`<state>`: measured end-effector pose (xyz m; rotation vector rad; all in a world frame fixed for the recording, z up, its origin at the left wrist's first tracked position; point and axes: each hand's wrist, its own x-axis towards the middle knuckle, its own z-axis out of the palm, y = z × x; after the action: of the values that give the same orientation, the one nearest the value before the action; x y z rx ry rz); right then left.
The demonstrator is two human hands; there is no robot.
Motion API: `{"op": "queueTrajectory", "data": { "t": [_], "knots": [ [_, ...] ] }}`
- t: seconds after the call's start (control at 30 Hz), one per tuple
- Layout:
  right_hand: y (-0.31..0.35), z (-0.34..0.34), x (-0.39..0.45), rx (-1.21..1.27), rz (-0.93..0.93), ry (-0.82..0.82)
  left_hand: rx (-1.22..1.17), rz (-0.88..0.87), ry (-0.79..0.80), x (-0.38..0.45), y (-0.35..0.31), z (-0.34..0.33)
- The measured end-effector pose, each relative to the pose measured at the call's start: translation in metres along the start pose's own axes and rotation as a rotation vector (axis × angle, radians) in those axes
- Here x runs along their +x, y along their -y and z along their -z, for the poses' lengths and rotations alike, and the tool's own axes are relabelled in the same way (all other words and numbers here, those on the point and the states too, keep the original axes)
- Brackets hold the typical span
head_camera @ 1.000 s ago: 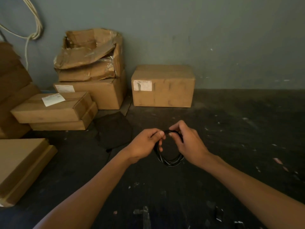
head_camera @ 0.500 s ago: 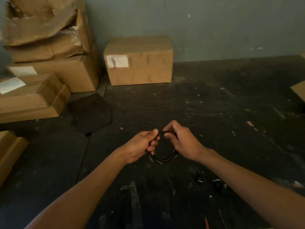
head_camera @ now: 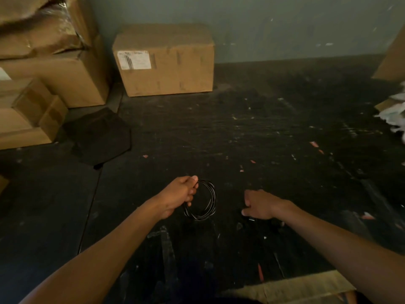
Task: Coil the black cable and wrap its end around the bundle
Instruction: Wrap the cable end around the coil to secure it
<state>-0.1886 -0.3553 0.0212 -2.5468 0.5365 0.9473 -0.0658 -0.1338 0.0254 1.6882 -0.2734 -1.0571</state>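
Over the dark floor (head_camera: 263,132):
Left hand (head_camera: 178,197): fist closed on the coiled black cable (head_camera: 207,201) (round loops).
Right hand (head_camera: 262,205): fingers spread, holding nothing, beside the coil.

Dim room. Grey-green wall (head_camera: 285,27) at 12 o'clock. Dark scuffed floor (head_camera: 252,139), pale flecks. Labelled cardboard box (head_camera: 164,60) against wall; stacked boxes (head_camera: 50,69) at 10 o'clock; black mat piece (head_camera: 98,137) beside them.

Place: a storeroom, seemingly.
Evidence: cardboard boxes (head_camera: 163,60) are sitting stacked against a bare wall (head_camera: 274,25); a scuffed dark floor (head_camera: 252,132) is lying littered.
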Motion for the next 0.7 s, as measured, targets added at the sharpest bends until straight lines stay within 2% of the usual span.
{"op": "queueTrajectory", "data": {
  "t": [0.27,0.5,0.7],
  "knots": [
    [0.009,0.007,0.007,0.055,0.011,0.02,-0.019,0.011,0.007,0.004,0.0,0.005],
    [0.052,0.038,0.001,0.497,0.383,-0.308,0.024,-0.03,-0.078,-0.001,-0.006,0.006],
    [0.096,0.056,-0.009,0.479,0.578,-0.475,0.037,-0.141,-0.176,-0.008,-0.028,0.008]
  ]
}}
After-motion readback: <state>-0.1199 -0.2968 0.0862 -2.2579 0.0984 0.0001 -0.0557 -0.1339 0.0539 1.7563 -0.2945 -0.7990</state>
